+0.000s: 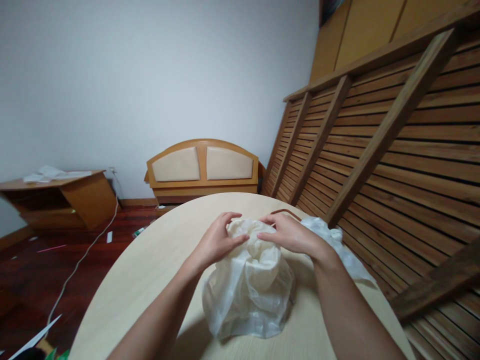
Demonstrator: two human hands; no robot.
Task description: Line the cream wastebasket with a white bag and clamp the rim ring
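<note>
A crumpled, whitish, see-through bag [249, 295] stands on the round pale table [157, 280], its gathered top facing up. My left hand [221, 237] grips the left side of the bag's top, with the thumb in front and the fingers behind. On the other side, my right hand [287, 232] is curled over the right part of the top in a like grip. The folds hide what is inside the bag, if anything.
Behind my right forearm lies another crumpled white plastic bag [345, 250], near a thin brown curved strip [290, 213]. Slatted wooden panels [375, 165] lean close to the table's right. A headboard [202, 167] stands beyond; a low cabinet [86, 197] and white cable [84, 255] are left.
</note>
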